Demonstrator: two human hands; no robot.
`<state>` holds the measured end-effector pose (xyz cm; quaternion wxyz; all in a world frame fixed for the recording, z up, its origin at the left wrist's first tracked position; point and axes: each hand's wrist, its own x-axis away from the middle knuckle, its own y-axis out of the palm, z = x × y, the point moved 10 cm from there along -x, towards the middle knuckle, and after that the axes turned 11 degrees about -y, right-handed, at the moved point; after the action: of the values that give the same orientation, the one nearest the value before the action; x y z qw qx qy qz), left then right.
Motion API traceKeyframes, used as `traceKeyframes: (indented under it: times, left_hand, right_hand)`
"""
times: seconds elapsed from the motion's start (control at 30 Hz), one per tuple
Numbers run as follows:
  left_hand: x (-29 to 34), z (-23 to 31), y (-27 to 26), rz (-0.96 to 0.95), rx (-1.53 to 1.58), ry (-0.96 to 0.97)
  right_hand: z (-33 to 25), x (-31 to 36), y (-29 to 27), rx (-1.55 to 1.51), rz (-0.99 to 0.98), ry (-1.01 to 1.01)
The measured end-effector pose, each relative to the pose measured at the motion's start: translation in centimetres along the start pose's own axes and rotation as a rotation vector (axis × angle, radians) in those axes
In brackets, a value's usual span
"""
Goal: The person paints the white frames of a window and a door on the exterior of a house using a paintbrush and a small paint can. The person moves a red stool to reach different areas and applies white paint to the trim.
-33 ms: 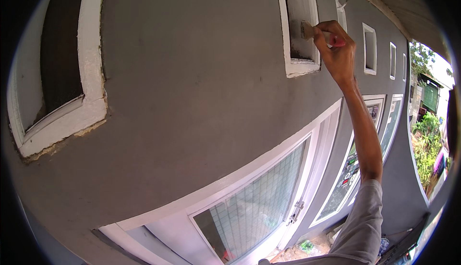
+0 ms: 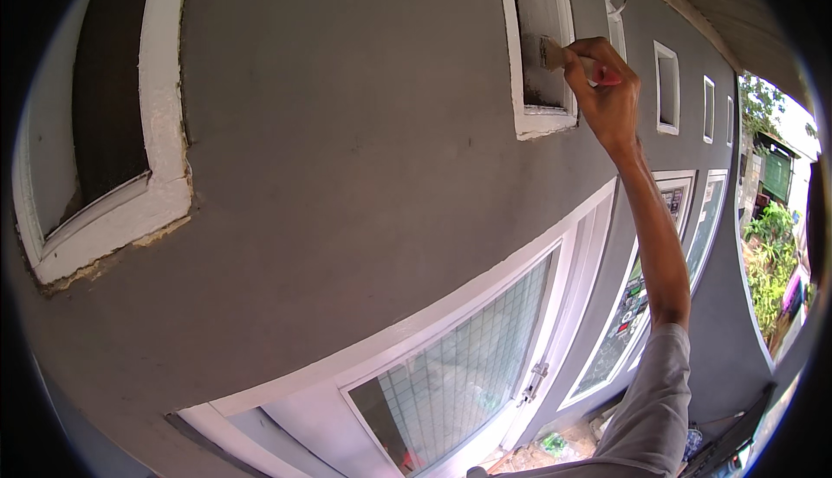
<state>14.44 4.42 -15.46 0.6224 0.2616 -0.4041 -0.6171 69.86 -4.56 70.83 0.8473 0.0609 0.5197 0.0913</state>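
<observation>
A small flat paintbrush with pale bristles and a red handle (image 2: 563, 53) is gripped in the right hand (image 2: 611, 92), the fingers clenched around the handle and the arm stretched up and forward in a grey sleeve (image 2: 646, 417). The bristles are pressed against the inner right side of a narrow rectangular vent opening with a white plaster frame (image 2: 542, 123), set high in a grey rendered wall (image 2: 347, 149). The left hand is not in view, so its state cannot be told.

The step in hand is judged to be the painting of the recess inside the vent opening: its lower part appears dark already, while the upper part looks lighter. For the next stroke, the brush would need to be drawn along the inner face without being dragged over the white frame, and the wrist kept steady at full reach.

A second, larger white-framed opening with chipped plaster (image 2: 130, 209) is seen to the left, well apart from the brush. Below, a white-framed glazed door with a grid pattern (image 2: 451, 383) is visible, and more small vents run along the wall to the right.
</observation>
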Motion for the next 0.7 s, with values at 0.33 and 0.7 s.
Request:
traceKeyframes:
  times: [0.33, 0.7]
  left_hand:
    - [2.2, -0.1, 2.8, 0.004, 0.015, -0.007]
    - [3.5, 0.2, 6.8, -0.019, 0.031, -0.015]
  right_hand:
    - [-0.1, -0.5, 0.9, 0.068, -0.223, 0.030]
    - [-0.4, -0.2, 1.0, 0.056, -0.177, -0.058]
